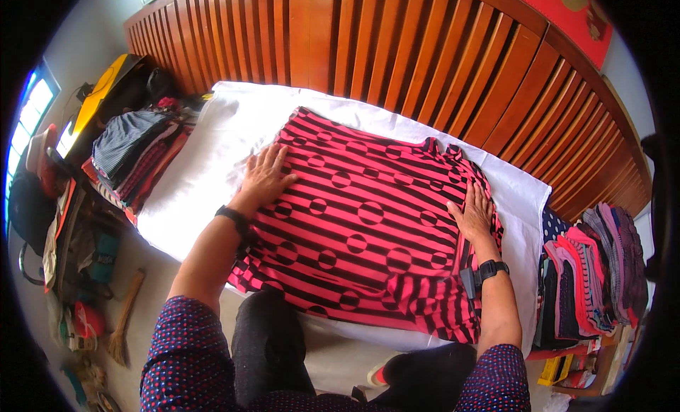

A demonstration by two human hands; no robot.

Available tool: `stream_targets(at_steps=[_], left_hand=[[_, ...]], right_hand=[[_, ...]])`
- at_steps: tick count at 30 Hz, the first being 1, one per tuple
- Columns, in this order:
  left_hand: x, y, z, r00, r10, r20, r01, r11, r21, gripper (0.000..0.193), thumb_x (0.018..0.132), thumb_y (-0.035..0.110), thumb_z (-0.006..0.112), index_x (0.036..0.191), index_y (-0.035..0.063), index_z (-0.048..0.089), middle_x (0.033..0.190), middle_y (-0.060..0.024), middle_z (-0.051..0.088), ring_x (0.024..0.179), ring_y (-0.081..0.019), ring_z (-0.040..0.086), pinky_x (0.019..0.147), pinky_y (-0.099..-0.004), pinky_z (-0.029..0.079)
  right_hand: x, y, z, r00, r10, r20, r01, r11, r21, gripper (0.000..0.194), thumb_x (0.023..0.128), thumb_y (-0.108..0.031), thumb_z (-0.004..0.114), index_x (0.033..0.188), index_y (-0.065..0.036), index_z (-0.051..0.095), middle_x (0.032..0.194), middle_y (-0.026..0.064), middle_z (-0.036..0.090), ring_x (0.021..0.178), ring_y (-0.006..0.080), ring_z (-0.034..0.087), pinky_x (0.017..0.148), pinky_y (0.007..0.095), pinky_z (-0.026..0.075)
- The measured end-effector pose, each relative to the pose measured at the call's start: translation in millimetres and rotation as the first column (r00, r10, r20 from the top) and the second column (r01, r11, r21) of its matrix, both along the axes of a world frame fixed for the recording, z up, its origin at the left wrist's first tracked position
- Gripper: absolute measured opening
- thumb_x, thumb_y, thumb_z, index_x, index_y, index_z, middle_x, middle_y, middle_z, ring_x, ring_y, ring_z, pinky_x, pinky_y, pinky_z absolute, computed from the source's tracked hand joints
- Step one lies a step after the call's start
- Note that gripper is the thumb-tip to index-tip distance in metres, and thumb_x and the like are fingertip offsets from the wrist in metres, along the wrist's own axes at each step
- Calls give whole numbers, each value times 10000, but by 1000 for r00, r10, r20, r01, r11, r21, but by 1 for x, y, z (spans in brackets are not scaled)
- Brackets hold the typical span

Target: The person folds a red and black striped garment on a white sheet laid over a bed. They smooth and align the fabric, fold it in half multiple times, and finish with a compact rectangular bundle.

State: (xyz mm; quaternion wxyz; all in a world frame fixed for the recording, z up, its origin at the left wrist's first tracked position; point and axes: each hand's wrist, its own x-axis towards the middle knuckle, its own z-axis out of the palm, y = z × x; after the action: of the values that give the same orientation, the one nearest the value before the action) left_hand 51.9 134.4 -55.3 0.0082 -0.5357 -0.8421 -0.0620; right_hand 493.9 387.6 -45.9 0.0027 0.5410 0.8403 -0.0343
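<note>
A pink and black striped garment with circle patterns lies spread over a white cloth before me. My left hand rests flat with fingers apart at the garment's left edge, partly on the white cloth. My right hand lies flat near its right edge, fingers slightly apart. The garment's lower right part is bunched in folds, and small gathers show at its upper right. Neither hand grips anything. Each wrist wears a black band.
A wooden slatted headboard rises behind the cloth. Folded clothes are stacked at the left, and more folded clothes stand at the right. A straw broom lies on the floor at the lower left.
</note>
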Motion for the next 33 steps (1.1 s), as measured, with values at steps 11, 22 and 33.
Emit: stream_targets(at_steps=[11, 22, 33], left_hand=[[0, 0, 3, 999, 14, 29, -14, 1000, -12, 845, 943, 662, 420, 1572, 143, 199, 1602, -138, 218, 1499, -309, 155, 1193, -544, 117], [2, 1, 5, 999, 28, 19, -27, 999, -40, 838, 946, 660, 407, 1572, 142, 205, 1620, -129, 199, 1511, -296, 130, 1210, -543, 99], [-11, 16, 21, 985, 12, 170, -49, 975, 215, 583, 978, 458, 490, 1441, 110, 418, 1457, -156, 426, 1356, -338, 398, 1122, -530, 278]], right_hand=[[1, 1, -7, 1000, 8, -29, -7, 998, 58, 971, 898, -739, 410, 1582, -113, 121, 1641, 126, 136, 1521, 285, 79, 1211, 543, 62], [1, -1, -8, 999, 8, -49, -4, 996, 87, 952, 906, -725, 413, 1577, -109, 137, 1631, 128, 169, 1515, 283, 107, 1211, 538, 74], [2, 1, -10, 998, 34, -58, -27, 993, 113, 954, 904, -709, 443, 1574, -100, 144, 1624, 142, 183, 1509, 298, 123, 1208, 540, 89]])
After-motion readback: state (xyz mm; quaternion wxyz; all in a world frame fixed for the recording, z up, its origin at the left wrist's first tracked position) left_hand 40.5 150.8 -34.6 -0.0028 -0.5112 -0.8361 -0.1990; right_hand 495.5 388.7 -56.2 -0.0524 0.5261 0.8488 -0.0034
